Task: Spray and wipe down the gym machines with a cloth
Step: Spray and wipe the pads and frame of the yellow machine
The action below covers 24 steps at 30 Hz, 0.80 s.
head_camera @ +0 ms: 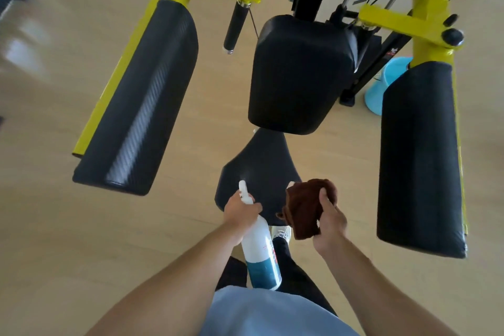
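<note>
- Seat pad lies just ahead of both hands, long axis running away from them.
- Left hand grips spray bottle, nozzle toward seat, nearer.
- Right hand clutches brown cloth just right of seat.

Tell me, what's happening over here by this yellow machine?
A person is cleaning a gym machine. The left hand grips a spray bottle, its nozzle aimed at the black seat just ahead. The right hand holds a bunched brown cloth above the seat's near edge, not yet wiping. The back pad and two long side pads stand beyond.
</note>
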Available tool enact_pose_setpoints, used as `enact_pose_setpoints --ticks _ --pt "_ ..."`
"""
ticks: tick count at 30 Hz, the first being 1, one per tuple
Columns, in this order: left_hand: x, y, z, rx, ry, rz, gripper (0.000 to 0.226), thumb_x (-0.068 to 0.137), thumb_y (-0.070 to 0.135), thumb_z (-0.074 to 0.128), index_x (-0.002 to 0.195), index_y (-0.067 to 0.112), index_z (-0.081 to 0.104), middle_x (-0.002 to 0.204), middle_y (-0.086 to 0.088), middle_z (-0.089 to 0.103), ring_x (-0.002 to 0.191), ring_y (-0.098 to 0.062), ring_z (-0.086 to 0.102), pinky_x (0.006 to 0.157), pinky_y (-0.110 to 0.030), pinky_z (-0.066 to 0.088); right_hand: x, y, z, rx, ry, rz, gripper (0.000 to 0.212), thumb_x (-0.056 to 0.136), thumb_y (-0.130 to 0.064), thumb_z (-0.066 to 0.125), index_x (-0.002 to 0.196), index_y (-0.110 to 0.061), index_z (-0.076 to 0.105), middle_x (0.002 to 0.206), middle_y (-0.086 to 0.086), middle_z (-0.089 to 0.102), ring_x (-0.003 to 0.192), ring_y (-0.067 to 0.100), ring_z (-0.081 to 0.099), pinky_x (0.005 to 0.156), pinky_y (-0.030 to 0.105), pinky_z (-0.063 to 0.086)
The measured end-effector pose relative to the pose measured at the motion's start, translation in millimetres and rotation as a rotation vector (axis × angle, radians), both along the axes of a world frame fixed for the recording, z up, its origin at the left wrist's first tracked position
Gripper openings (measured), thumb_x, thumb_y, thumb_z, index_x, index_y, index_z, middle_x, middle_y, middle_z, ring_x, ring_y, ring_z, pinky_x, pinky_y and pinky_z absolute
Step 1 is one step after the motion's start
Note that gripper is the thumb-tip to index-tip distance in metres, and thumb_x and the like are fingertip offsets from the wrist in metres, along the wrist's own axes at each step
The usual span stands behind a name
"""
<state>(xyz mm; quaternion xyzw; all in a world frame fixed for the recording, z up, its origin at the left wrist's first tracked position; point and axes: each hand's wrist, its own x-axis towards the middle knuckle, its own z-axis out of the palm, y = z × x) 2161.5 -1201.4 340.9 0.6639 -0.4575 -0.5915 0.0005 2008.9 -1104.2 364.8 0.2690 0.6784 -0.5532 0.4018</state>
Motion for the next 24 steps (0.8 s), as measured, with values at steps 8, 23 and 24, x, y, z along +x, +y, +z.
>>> enact_pose_setpoints --ticks 8,23,24 --pt "50.0 11.6 -21.0 -0.009 0.01 -0.19 0.01 0.085 0.021 0.064 0.091 0.025 0.057 0.09 0.0 0.065 0.079 -0.016 0.061 0.065 -0.03 0.047 57.3 13.0 -3.2 -0.056 0.02 -0.142 0.02 0.099 -0.038 0.069 0.097 -0.019 0.063 0.101 0.001 0.069 0.092 0.016 0.066 0.092 0.045 0.054" --pt "74.9 41.1 -38.1 -0.118 -0.064 -0.082 0.039 0.086 0.026 0.064 0.123 0.023 0.052 0.108 0.0 0.067 0.099 -0.027 0.064 0.09 -0.044 0.054 78.7 98.2 -3.1 0.039 -0.001 -0.264 0.031 0.1 -0.031 0.069 0.126 -0.016 0.064 0.119 0.013 0.07 0.104 0.028 0.069 0.082 0.048 0.057" --pt "72.7 38.4 -38.4 -0.12 -0.068 -0.095 0.037 0.084 0.028 0.064 0.12 0.022 0.054 0.106 0.0 0.067 0.098 -0.027 0.064 0.09 -0.044 0.054 78.7 102.3 -3.3 0.043 0.004 -0.265 0.034 0.1 -0.03 0.069 0.132 -0.018 0.063 0.119 0.012 0.07 0.103 0.028 0.069 0.078 0.046 0.058"
